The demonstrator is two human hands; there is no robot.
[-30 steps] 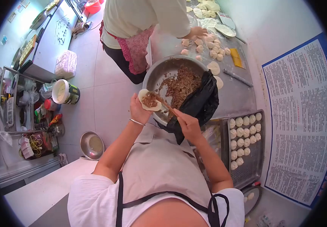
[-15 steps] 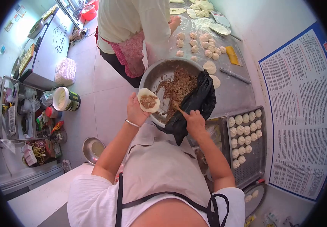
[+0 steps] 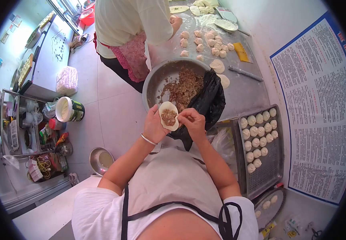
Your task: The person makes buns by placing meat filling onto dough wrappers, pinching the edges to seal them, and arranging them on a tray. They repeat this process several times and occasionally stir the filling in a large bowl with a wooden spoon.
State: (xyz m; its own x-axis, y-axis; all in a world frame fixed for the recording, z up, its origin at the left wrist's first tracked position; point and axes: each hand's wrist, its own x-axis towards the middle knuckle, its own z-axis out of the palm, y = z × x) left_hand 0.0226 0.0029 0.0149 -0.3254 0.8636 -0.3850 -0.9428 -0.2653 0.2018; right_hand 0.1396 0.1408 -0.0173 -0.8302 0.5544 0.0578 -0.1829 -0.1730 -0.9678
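Note:
A flat round dough wrapper [image 3: 165, 107] lies across my left hand [image 3: 154, 127], whose fingers cradle it from below and the side. Brown meat filling [image 3: 168, 117] sits in the middle of the wrapper. My right hand [image 3: 192, 122] pinches the wrapper's right edge between thumb and fingers. Just beyond both hands stands a wide metal basin [image 3: 151, 82] with more meat filling [image 3: 185, 86] inside. A black plastic bag [image 3: 210, 98] drapes over the basin's right side.
Filled buns [image 3: 255, 131] stand in rows on a perforated tray [image 3: 261, 182] at right. Dough pieces [image 3: 217, 42], a rolling pin [image 3: 246, 73] and flat wrappers [image 3: 217, 66] lie on the metal table [image 3: 243, 94]. A co-worker [image 3: 131, 24] stands ahead. A white bucket [image 3: 65, 109] is at left.
My right hand has let go of the wooden-looking stick in the filling and moved left to the wrapper's edge. My left hand has brought the wrapper right and closer to me.

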